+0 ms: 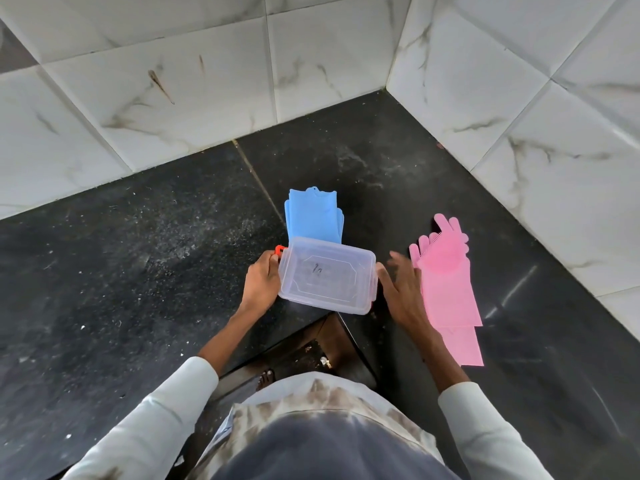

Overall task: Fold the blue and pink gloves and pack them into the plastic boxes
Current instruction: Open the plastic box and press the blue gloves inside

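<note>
One clear plastic box (327, 279), rectangular and lidded, sits on the black speckled tabletop (138, 254). My left hand (262, 282) grips its orange latch (280, 250); my right hand (401, 289) is released beside it. Behind the box lies a smooth folded blue glove (313, 216); right of it, two bristly pink gloves (446, 282).

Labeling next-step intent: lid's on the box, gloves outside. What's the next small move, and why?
Probably unclip the lid: the plastic box looks closed and empty, the left hand grips its orange latch, and the right hand is open by the opposite end. Blue gloves and pink gloves lie outside on the counter.
</note>
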